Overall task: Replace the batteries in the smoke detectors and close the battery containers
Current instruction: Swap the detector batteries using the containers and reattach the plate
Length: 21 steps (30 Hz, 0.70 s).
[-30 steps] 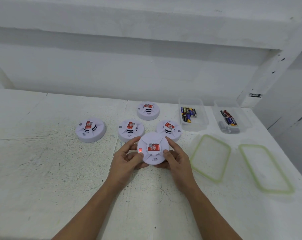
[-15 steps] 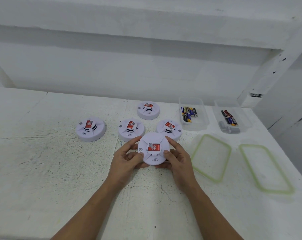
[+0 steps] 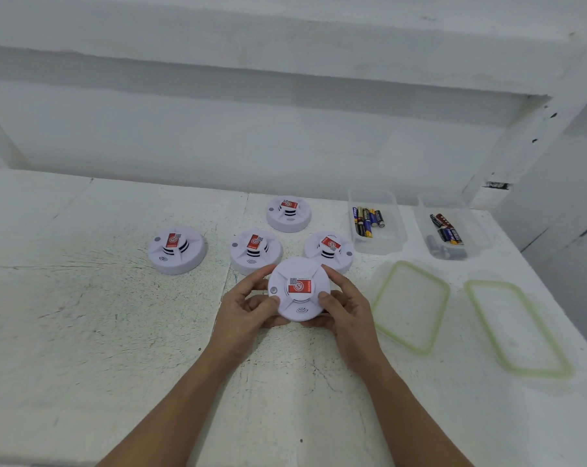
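Note:
Both hands hold one round white smoke detector (image 3: 299, 288), face up with a red label, just above the table. My left hand (image 3: 248, 310) grips its left rim, thumb on top. My right hand (image 3: 344, 306) grips its right rim. Its small indicator beside my left thumb is dark. Several more detectors lie behind it: one at the left (image 3: 177, 250), one in the middle (image 3: 255, 251), one at the right (image 3: 329, 250), one at the back (image 3: 288, 213). Two clear containers hold batteries: the nearer-left one (image 3: 375, 221) and the right one (image 3: 449, 227).
Two clear lids with green rims lie to the right of my hands, one (image 3: 410, 306) close by and another (image 3: 518, 328) further right. The white table (image 3: 83, 315) ends at a wall behind and drops off at the right edge.
The red light on the held detector has gone out. My hands and the detector have barely shifted.

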Available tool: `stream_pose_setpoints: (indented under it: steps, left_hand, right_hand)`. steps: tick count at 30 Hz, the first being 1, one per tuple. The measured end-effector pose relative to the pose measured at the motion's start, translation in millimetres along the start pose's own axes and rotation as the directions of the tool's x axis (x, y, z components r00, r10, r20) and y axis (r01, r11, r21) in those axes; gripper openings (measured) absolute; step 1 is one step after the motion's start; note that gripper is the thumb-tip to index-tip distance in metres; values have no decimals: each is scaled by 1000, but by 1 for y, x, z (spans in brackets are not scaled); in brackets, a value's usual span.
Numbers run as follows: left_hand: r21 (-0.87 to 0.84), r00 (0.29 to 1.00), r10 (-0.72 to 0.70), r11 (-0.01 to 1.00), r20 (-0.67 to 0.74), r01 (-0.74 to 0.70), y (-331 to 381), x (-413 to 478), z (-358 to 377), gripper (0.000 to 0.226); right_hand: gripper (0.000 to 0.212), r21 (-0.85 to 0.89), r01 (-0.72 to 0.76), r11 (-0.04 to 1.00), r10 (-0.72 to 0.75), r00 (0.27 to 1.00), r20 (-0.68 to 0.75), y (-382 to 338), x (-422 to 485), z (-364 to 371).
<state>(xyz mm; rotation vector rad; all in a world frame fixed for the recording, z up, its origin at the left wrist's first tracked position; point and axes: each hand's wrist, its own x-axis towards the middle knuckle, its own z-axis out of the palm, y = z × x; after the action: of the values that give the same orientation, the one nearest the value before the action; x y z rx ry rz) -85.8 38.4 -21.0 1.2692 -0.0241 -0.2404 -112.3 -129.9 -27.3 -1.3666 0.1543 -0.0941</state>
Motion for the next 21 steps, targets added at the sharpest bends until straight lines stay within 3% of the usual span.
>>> stream_pose_setpoints:
  steps: [21]
  left_hand:
    - [-22,1000,4,1000,17,-4,0,0,0,47]
  right_hand:
    - [38,0,-17,1000,17,1000,-3,-1,0,1]
